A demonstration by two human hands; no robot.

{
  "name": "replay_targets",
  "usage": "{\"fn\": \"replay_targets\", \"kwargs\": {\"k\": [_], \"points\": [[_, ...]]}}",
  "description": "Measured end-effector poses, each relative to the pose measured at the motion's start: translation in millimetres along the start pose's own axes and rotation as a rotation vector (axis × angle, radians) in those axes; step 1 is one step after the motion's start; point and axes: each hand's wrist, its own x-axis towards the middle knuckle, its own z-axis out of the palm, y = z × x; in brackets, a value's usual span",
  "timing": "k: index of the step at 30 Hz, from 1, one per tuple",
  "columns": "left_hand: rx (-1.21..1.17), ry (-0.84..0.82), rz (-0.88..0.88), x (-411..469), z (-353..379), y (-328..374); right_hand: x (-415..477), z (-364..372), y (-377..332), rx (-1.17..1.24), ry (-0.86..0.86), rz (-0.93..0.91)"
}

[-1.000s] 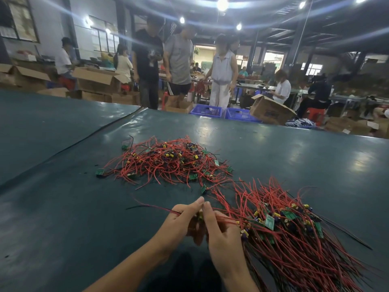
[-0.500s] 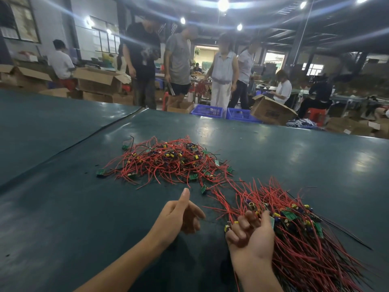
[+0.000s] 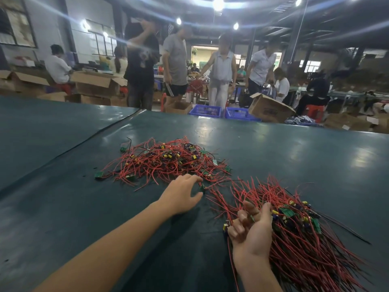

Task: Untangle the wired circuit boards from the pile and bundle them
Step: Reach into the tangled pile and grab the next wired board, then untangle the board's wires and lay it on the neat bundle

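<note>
Head view: my left hand (image 3: 183, 194) spreads beside the light, snaggy pile (image 3: 168, 161); right hand (image 3: 252, 230) curls at the bundle (image 3: 305, 239), grip unclear. I'd pinch a board (image 3: 202, 187).

This is a factory assembly hall. A long work table (image 3: 63, 207) covered in dark green sheeting carries loose heaps of wired circuit boards (image 3: 168, 161), and beyond its far edge open cardboard boxes (image 3: 94, 83) and blue plastic crates (image 3: 207, 111) stand on the floor. Workers (image 3: 175, 60) stand in a group or sit at further benches under bare ceiling lamps (image 3: 218, 3) in one wide, dim room.
</note>
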Motion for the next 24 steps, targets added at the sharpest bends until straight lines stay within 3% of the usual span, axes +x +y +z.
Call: {"fn": "replay_targets", "kwargs": {"k": [5, 10, 13, 17, 21, 24], "points": [[0.147, -0.071, -0.091, 12, 21, 12, 2, -2, 2, -0.035, 0.006, -0.014], [-0.057, 0.152, -0.052, 2, 21, -1, 3, -3, 6, -0.060, -0.008, 0.002], [-0.352, 0.290, -0.123, -12, 14, -7, 3, -2, 6, -0.062, -0.013, 0.003], [-1.057, 0.386, -0.396, -32, 4, -6, 3, -2, 8, -0.073, -0.014, 0.002], [-1.632, 0.363, -0.512, -56, -10, 4, 4, 0, 10, -0.097, -0.033, -0.011], [-1.801, 0.285, -0.519, -72, -17, 15, 2, 0, 14, -0.176, -0.074, -0.034]]}}
